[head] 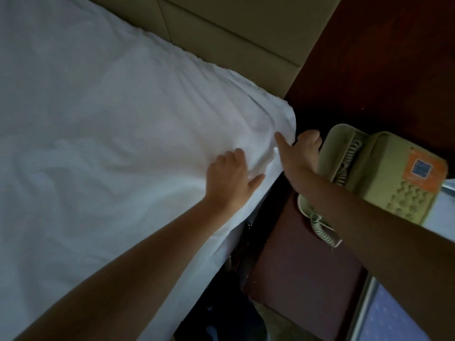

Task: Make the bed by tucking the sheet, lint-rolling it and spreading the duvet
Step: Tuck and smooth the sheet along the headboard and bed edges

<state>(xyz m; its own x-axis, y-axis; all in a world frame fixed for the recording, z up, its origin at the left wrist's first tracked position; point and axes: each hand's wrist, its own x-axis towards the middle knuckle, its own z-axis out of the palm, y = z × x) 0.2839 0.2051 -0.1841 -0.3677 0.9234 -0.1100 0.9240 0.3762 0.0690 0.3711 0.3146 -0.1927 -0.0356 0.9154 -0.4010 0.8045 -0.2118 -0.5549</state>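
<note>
A white sheet (pixel 98 124) covers the mattress and fills the left of the view, wrinkled toward the head corner (pixel 278 114). My left hand (pixel 231 178) rests on the sheet close to the bed's right edge, fingers curled into the cloth and thumb out. My right hand (pixel 295 156) is at the corner by the edge: the thumb lies on top of the sheet and the curled fingers go down the side, gripping the cloth. No lint roller or duvet is in view.
A padded beige headboard (pixel 234 28) runs along the top. A dark wooden nightstand (pixel 302 271) stands tight against the bed's right side, with a beige corded telephone (pixel 384 178) on it just beyond my right hand. A narrow dark gap separates bed and nightstand.
</note>
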